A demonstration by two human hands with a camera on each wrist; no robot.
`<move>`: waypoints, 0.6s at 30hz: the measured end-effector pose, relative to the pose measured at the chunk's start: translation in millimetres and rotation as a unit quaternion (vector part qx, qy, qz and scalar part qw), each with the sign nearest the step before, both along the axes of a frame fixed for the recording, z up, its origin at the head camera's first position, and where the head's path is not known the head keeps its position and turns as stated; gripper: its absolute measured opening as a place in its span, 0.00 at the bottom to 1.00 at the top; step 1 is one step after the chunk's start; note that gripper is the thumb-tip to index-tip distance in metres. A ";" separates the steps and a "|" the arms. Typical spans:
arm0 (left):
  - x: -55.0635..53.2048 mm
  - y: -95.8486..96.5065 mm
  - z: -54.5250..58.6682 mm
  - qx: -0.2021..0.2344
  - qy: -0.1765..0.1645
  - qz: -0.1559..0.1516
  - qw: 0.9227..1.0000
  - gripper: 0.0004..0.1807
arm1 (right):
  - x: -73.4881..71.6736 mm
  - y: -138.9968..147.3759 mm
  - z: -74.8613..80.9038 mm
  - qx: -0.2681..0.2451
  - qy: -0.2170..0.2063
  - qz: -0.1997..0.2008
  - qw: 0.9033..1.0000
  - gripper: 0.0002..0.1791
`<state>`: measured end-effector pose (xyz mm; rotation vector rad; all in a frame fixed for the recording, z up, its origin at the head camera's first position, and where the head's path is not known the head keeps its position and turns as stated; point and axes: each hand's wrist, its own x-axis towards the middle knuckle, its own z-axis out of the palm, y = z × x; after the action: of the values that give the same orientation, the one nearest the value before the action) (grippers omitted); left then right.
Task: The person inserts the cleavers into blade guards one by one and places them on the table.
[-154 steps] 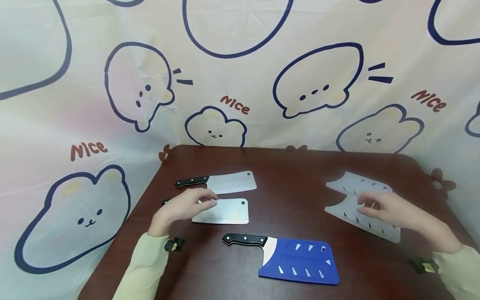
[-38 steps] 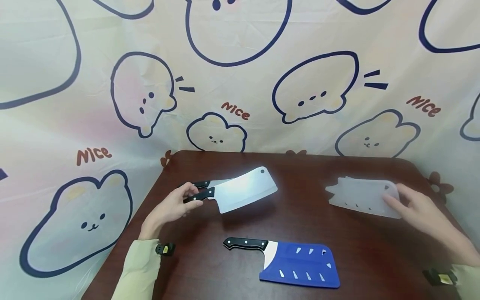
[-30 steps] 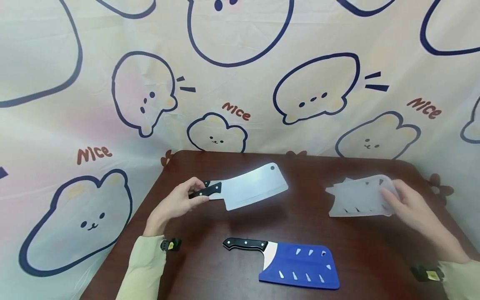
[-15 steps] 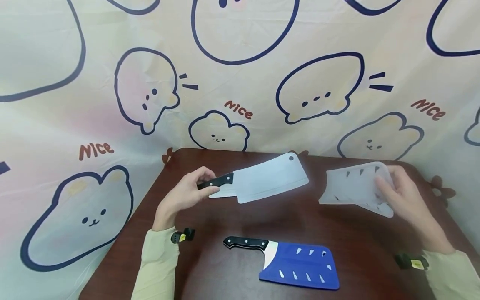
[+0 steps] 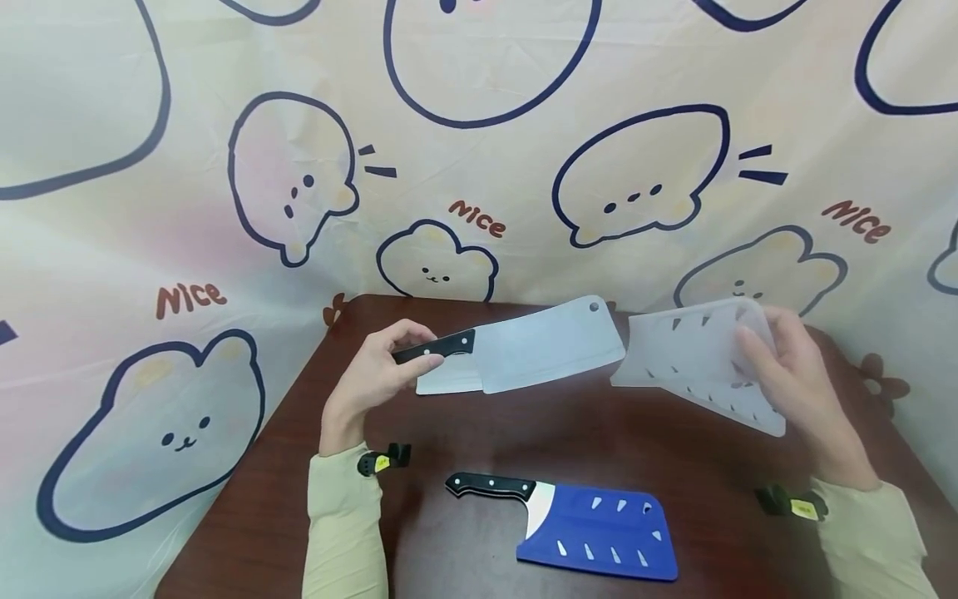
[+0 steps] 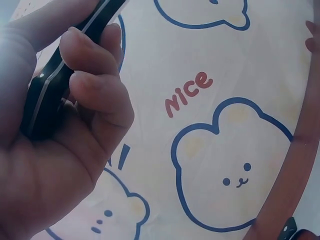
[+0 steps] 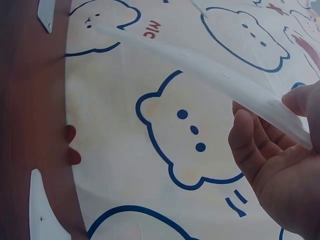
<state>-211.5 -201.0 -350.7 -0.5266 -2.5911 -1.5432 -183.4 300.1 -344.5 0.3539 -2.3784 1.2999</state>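
My left hand grips the black handle of a cleaver, its bare blade pointing right above the table. My right hand pinches a translucent white blade sheath by its right end, thumb on one face and fingers on the other; its notched mouth faces the blade. The blade's tip lies very near that mouth; whether they touch I cannot tell. Behind the held cleaver a second cleaver blade shows on the table, its handle hidden. A second white sheath lies partly hidden under the held one.
Nearer me on the brown table lies another cleaver, its black handle to the left and its blade in a blue sheath. A cartoon-printed cloth hangs along the table's back and sides.
The left hand picked up the nearer cleaver and carried it right and up. The right hand picked up a sheath, raised it and brought it left, so blade and sheath have come close together.
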 end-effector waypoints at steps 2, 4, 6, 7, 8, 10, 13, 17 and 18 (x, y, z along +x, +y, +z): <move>-1.4 -1.0 -1.4 0.011 0.004 0.000 1.000 0.15 | 0.3 0.2 0.8 -0.010 -0.015 -0.007 1.000 0.21; -3.1 -2.3 -2.8 0.020 0.012 -0.005 1.000 0.15 | 0.8 2.5 1.1 -0.024 -0.032 -0.021 0.999 0.22; -4.4 -2.7 -3.8 0.028 0.019 -0.010 0.999 0.15 | 1.3 6.1 -0.3 -0.042 -0.054 -0.043 0.997 0.24; -5.3 -2.5 -4.5 0.032 0.021 -0.012 0.999 0.15 | 1.8 7.5 -0.9 -0.053 -0.066 -0.053 0.995 0.24; -6.1 -2.1 -4.9 0.037 0.022 -0.015 0.999 0.15 | 2.1 8.9 -1.5 -0.062 -0.074 -0.064 0.993 0.25; -8.0 -1.7 -6.5 0.044 0.024 -0.018 0.999 0.14 | 2.7 10.2 -2.2 -0.080 -0.087 -0.078 0.990 0.25; -10.5 -1.7 -9.3 0.057 0.023 -0.017 0.998 0.14 | 2.8 8.9 -0.9 -0.095 -0.086 -0.085 0.988 0.25; -12.1 -3.2 -12.7 0.072 0.022 -0.010 0.997 0.14 | 0.5 7.5 1.5 -0.106 -0.087 -0.092 0.986 0.25; -12.3 -3.2 -13.1 0.074 0.020 -0.009 0.997 0.14 | -0.3 7.4 1.7 -0.110 -0.089 -0.094 0.985 0.25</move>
<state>-223.8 -204.3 -363.8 -0.5622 -2.4235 -1.6953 -183.7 307.5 -342.8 -0.0539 -2.3115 1.5378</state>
